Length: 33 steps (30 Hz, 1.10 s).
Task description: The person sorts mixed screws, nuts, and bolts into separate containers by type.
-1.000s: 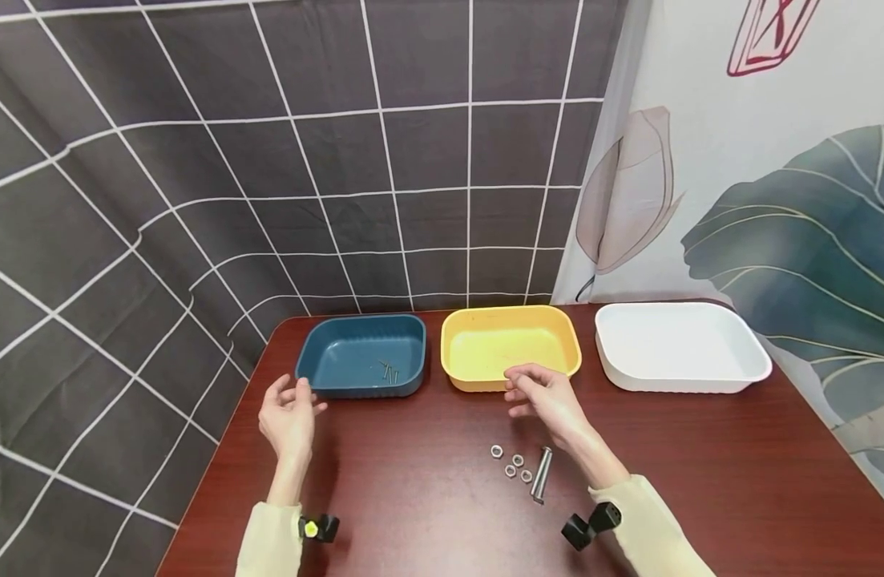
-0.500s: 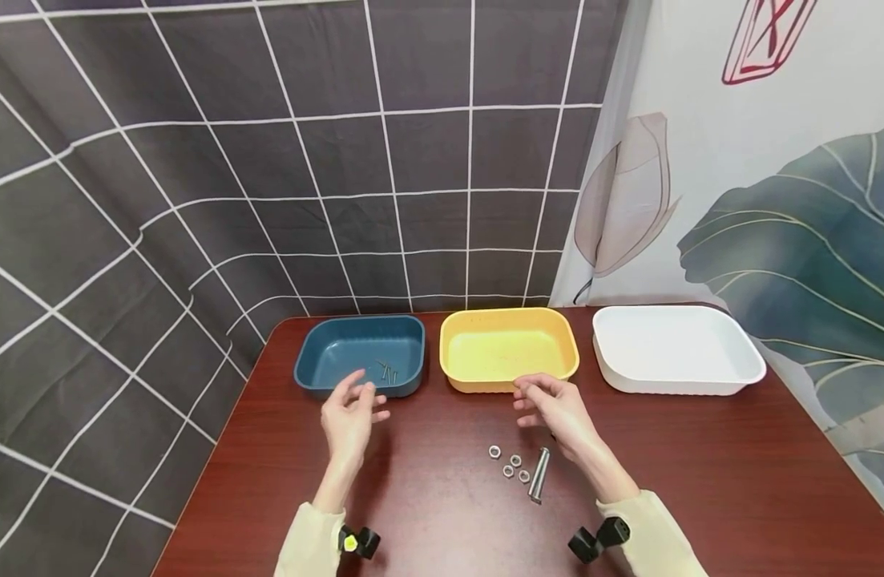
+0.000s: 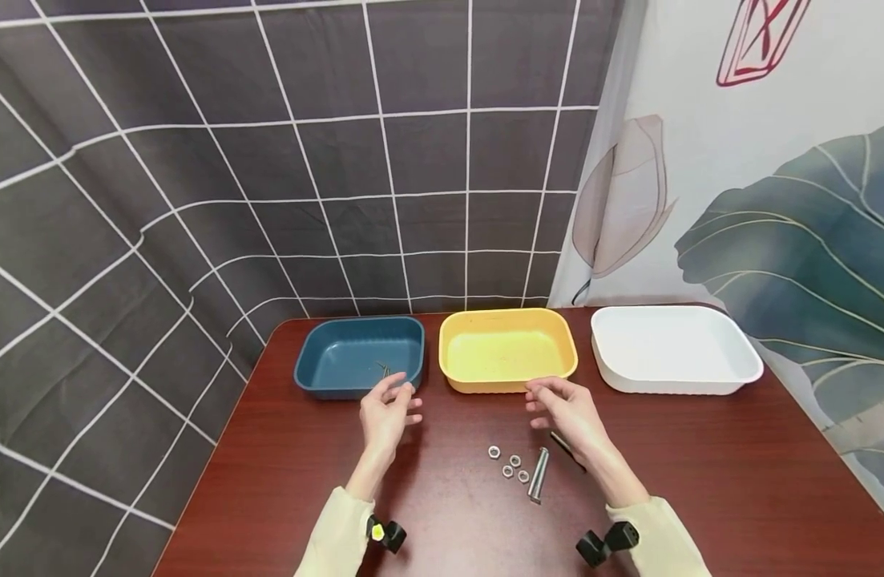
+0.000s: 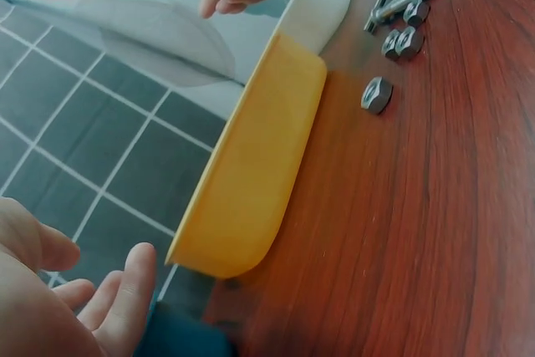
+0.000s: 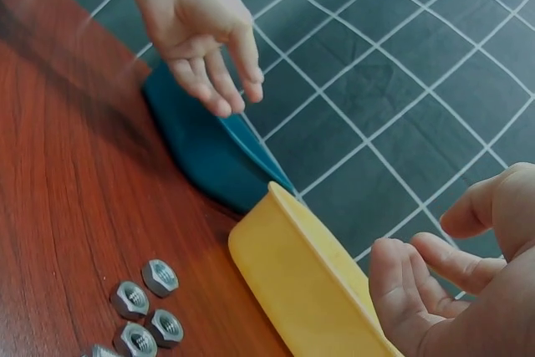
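Observation:
My left hand (image 3: 385, 413) hovers over the front right corner of the blue tray (image 3: 319, 394), fingers loosely bent and holding nothing. Some small thin screws (image 3: 385, 370) lie in that tray, partly hidden by the hand. My right hand (image 3: 567, 413) hangs near the front right corner of the yellow tray (image 3: 452, 383); in the right wrist view its fingers (image 5: 397, 277) are relaxed with nothing between them. Several hex nuts (image 3: 515, 462) and large bolts (image 3: 538, 475) lie on the table between the forearms. Beside the right wrist lies a thin dark rod (image 3: 566, 449), partly hidden by the arm.
To the right of the yellow tray stands a white tray (image 3: 672, 386). All three trays line the back of the reddish-brown table (image 3: 449, 529). Behind them hangs a dark gridded cloth (image 3: 427, 152), with a leaf-patterned cloth (image 3: 795, 216) at the right.
My left hand has moved right, from the blue tray's left front corner to its right one. My right hand has shifted slightly right, and the dark rod has come into sight beside it.

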Tool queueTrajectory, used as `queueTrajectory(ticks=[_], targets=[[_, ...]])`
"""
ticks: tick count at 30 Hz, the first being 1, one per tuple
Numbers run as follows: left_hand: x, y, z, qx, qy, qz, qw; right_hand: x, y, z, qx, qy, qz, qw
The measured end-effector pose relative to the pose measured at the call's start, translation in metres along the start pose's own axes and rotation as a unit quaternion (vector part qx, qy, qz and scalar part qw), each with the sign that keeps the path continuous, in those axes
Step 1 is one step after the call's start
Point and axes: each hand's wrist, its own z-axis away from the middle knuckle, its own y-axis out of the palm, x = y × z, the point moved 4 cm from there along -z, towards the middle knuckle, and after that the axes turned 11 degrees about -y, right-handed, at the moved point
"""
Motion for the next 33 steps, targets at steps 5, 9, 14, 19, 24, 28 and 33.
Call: queueTrajectory(ticks=[5, 9, 14, 19, 24, 28, 33], targets=[[0.003, 0.016, -0.004, 0.02, -0.008, -0.008, 0.9997, -0.002, -0.006, 0.002, -0.01, 0.002, 0.009, 0.9999], [0.005, 0.027, -0.008, 0.029, -0.018, -0.012, 0.9993, -0.003, -0.009, 0.006, -0.015, 0.003, 0.008, 0.9998], [0.008, 0.04, -0.013, 0.034, -0.033, -0.009, 0.9988, -0.004, -0.013, 0.009, -0.02, 0.003, 0.009, 0.9998], [0.012, 0.048, -0.018, 0.03, -0.045, -0.011, 0.9985, -0.007, -0.018, 0.013, -0.032, 0.007, 0.014, 0.9994], [0.015, 0.054, -0.021, 0.021, -0.06, -0.021, 0.9977, -0.011, -0.022, 0.016, -0.035, 0.012, 0.018, 0.9992], [0.017, 0.06, -0.023, 0.019, -0.066, -0.019, 0.9974, -0.015, -0.026, 0.021, -0.038, 0.019, 0.02, 0.9989], [0.019, 0.068, -0.025, 0.014, -0.069, -0.009, 0.9975, -0.017, -0.031, 0.025, -0.044, 0.023, 0.021, 0.9985]])
